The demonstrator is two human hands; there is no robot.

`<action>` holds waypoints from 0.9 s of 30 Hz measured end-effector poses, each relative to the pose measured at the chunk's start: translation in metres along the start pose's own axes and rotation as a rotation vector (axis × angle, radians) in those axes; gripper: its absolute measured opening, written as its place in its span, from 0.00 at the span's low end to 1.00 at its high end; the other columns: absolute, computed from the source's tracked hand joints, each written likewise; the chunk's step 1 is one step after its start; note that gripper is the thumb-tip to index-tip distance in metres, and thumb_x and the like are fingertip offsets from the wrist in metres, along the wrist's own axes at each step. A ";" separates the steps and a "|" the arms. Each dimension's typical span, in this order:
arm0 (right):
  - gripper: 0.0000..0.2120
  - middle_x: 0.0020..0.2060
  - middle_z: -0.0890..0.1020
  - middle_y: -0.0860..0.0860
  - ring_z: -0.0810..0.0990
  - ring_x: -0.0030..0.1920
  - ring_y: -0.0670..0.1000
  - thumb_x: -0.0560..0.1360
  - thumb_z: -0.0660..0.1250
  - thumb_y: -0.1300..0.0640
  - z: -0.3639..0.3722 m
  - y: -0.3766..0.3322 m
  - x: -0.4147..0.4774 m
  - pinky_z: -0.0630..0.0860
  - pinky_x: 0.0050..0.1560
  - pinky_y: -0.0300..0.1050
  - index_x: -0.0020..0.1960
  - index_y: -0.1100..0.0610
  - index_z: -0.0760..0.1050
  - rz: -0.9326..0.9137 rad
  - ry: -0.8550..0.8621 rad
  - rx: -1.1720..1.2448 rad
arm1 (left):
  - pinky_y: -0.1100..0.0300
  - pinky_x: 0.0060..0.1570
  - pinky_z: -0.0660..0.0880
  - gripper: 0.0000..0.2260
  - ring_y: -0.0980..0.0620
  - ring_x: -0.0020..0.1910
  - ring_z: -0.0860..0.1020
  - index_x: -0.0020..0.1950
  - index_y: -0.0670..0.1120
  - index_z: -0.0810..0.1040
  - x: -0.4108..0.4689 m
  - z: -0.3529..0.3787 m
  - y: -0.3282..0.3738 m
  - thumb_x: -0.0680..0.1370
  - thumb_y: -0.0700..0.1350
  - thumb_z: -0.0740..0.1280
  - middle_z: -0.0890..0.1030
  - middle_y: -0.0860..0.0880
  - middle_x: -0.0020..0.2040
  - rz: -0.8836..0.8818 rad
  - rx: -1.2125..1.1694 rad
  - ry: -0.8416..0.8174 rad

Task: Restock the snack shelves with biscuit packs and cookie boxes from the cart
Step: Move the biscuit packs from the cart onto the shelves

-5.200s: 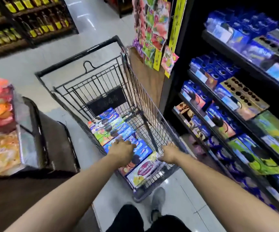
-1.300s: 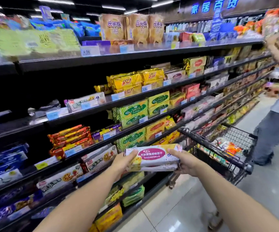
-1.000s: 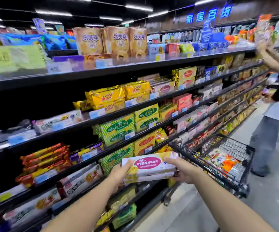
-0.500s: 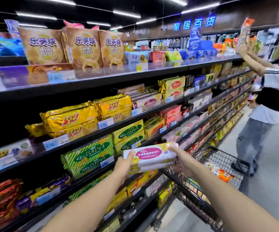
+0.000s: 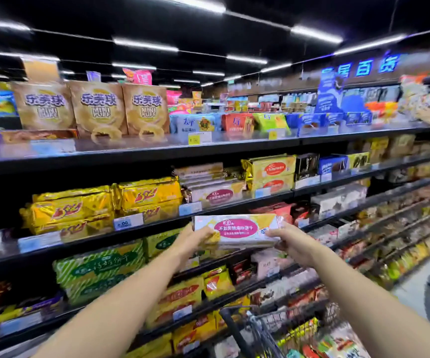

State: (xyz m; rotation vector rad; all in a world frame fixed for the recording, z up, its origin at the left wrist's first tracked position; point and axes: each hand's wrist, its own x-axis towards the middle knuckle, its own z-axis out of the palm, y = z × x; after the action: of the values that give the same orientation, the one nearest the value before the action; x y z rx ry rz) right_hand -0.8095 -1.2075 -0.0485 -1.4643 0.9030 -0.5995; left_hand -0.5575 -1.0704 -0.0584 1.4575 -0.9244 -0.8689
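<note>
Biscuit pack point(image 5: 236, 231) held before shelf point(image 5: 234, 205).
It was gripped endwise by fingers of left hand point(image 5: 194, 239) and right hand point(image 5: 290, 242).

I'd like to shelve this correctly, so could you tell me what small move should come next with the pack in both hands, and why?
Probably lift the biscuit pack a little and ease it forward onto the matching stack one shelf up. The left hand and right hand hold its ends level, just below that shelf, and its pink oval label matches the packs there.
</note>
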 end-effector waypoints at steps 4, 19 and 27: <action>0.14 0.56 0.85 0.55 0.81 0.59 0.57 0.75 0.72 0.65 -0.029 -0.032 0.023 0.71 0.69 0.56 0.59 0.59 0.78 -0.158 -0.046 -0.129 | 0.66 0.41 0.76 0.15 0.60 0.48 0.83 0.59 0.53 0.78 0.003 0.004 0.035 0.74 0.50 0.76 0.85 0.53 0.55 0.127 0.253 0.136; 0.22 0.49 0.84 0.45 0.82 0.45 0.36 0.72 0.73 0.68 0.008 -0.095 0.129 0.74 0.37 0.26 0.61 0.51 0.74 -0.472 0.108 -0.178 | 0.52 0.64 0.70 0.40 0.43 0.71 0.72 0.80 0.46 0.61 0.067 -0.027 0.097 0.74 0.58 0.74 0.73 0.46 0.73 0.344 0.800 0.555; 0.23 0.52 0.82 0.47 0.81 0.53 0.42 0.74 0.70 0.70 0.016 -0.102 0.175 0.76 0.45 0.34 0.64 0.52 0.71 -0.468 0.127 -0.152 | 0.47 0.57 0.76 0.31 0.38 0.59 0.78 0.70 0.47 0.70 0.101 -0.031 0.095 0.73 0.59 0.74 0.82 0.43 0.57 0.352 0.879 0.630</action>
State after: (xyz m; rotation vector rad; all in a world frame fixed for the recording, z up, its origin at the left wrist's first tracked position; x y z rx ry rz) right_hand -0.6806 -1.3467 0.0239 -1.8091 0.7139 -0.9941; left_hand -0.4940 -1.1532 0.0376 2.0346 -1.0611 0.3342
